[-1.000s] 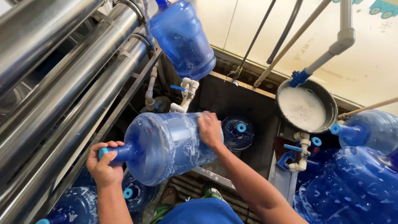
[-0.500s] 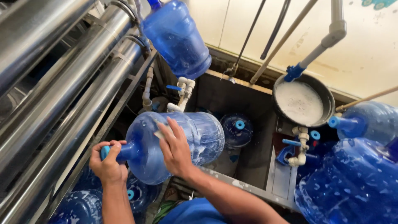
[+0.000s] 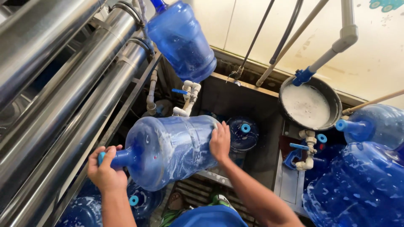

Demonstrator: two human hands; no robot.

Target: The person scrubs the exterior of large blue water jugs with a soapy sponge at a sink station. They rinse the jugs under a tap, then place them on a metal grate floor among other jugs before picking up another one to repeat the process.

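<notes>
Steel pipes (image 3: 54, 84) are running along the left side, above a dark wash basin (image 3: 235, 101) that is holding more blue jugs. At the right, large wet jugs (image 3: 357, 189) are crowding together beside a round pan of foamy white liquid (image 3: 309, 105) under a grey pipe. Another jug (image 3: 181, 38) is hanging tilted near the top. In the middle, a person is holding a big blue water jug (image 3: 168, 149) on its side over the basin, with suds streaking its wall and its neck pointing left. The left hand (image 3: 107, 170) is wrapping closed around the neck and covering the mouth. The right hand (image 3: 220, 142) is pressing flat, fingers spread, against the jug's base end. Judging by the suds and the sideways hold, the step in hand looks like shaking or rolling soapy water around inside the jug. The next move would call for keeping the mouth sealed, gripping firmly because the plastic looks slippery, and steering clear of the white valve pipes (image 3: 187, 98) just behind.
</notes>
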